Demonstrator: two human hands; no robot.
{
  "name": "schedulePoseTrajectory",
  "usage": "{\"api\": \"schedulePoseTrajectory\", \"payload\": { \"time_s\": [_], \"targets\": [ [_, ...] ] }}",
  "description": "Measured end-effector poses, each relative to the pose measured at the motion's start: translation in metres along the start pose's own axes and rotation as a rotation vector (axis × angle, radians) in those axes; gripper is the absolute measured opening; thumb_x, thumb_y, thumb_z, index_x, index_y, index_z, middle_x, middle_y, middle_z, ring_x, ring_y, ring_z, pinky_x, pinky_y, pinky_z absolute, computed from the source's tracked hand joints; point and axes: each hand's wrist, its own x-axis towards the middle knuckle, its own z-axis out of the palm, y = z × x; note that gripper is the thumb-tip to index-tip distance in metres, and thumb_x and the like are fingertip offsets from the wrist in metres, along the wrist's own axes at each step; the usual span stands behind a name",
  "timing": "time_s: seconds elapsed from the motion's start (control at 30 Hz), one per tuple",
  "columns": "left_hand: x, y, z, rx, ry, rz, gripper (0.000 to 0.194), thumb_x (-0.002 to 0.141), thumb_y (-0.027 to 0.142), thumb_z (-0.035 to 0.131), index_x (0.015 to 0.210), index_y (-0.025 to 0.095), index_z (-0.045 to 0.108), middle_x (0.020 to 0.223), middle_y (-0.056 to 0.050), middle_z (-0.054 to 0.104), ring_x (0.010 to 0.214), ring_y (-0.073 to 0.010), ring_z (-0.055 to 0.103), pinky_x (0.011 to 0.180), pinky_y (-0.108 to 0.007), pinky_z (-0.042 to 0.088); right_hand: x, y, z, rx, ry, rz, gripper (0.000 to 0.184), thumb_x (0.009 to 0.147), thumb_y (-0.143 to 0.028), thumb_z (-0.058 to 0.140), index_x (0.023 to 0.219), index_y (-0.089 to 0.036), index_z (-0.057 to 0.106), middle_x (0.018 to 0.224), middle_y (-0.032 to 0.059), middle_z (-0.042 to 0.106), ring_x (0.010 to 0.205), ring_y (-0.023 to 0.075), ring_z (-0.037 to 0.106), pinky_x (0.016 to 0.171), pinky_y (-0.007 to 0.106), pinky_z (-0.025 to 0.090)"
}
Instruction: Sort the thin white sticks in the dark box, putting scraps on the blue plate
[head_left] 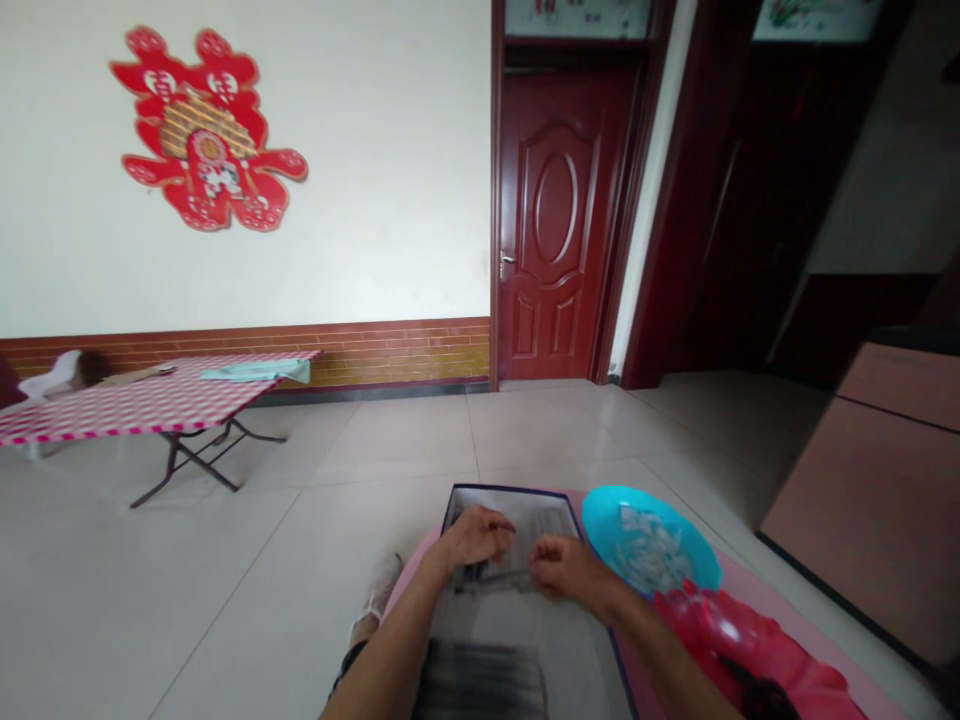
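Observation:
A shallow white box (555, 640) with dark blue edges lies in front of me. Over its far part hovers my left hand (478, 537), fingers loosely bent and apart, with nothing visible in them. My right hand (561, 567) is closed, its fingertips at the end of a thin dark strip (502, 581) that runs across the box. Behind the hands, a blurred row of thin dark pieces (551, 521) lies at the box's far end. A larger stack of dark, narrow pieces (484, 680) fills the near left part. Their exact kind is too blurred to tell.
Right of the box, a blue basin (600, 505) holds many small clear-and-white packets (652, 550). Crumpled red plastic (765, 640) lies nearer on the pink surface (750, 580). A folding table (187, 395) with a checked cover stands left; a brown box-like piece (877, 480) stands right.

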Motion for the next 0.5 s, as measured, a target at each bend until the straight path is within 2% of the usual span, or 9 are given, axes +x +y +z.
{"api": "schedulePoseTrajectory", "payload": {
  "time_s": [0.13, 0.3, 0.4, 0.5],
  "targets": [
    [-0.003, -0.007, 0.003, 0.014, 0.136, -0.02, 0.034, 0.082, 0.02, 0.043, 0.099, 0.009, 0.071, 0.061, -0.001, 0.064, 0.058, -0.0114, 0.059, 0.057, -0.02, 0.047, -0.021, 0.014, 0.019, -0.194, -0.126, -0.029, 0.009, 0.056, -0.016, 0.055, 0.061, -0.02, 0.061, 0.051, -0.0026, 0.059, 0.049, 0.0135, 0.051, 0.049, 0.025, 0.034],
    [-0.007, -0.014, 0.006, 0.114, 0.296, -0.049, 0.027, 0.084, 0.021, 0.047, 0.091, 0.017, 0.073, 0.077, -0.002, 0.07, 0.077, -0.0149, 0.063, 0.078, -0.024, 0.049, -0.036, 0.016, 0.037, -0.571, -0.1, -0.223, 0.01, 0.061, -0.016, 0.056, 0.063, -0.019, 0.065, 0.067, 0.0009, 0.066, 0.066, 0.0168, 0.059, 0.058, 0.025, 0.039],
    [-0.008, -0.018, 0.001, 0.189, 0.46, -0.129, 0.032, 0.089, 0.02, 0.041, 0.105, 0.017, 0.069, 0.099, -0.009, 0.068, 0.094, -0.0191, 0.062, 0.089, -0.029, 0.045, -0.031, 0.013, 0.029, -0.763, 0.009, -0.258, 0.013, 0.071, -0.021, 0.054, 0.067, -0.018, 0.065, 0.071, 0.003, 0.066, 0.069, 0.0176, 0.06, 0.064, 0.027, 0.042],
    [-0.007, -0.023, -0.007, 0.346, 0.602, -0.297, 0.036, 0.091, 0.019, 0.039, 0.119, 0.017, 0.06, 0.11, -0.013, 0.061, 0.103, -0.0224, 0.058, 0.088, -0.031, 0.045, -0.015, 0.011, 0.008, -0.949, 0.245, -0.328, 0.02, 0.078, -0.018, 0.046, 0.081, -0.016, 0.066, 0.086, 0.0082, 0.067, 0.085, 0.0205, 0.062, 0.078, 0.03, 0.045]
  ]
}}
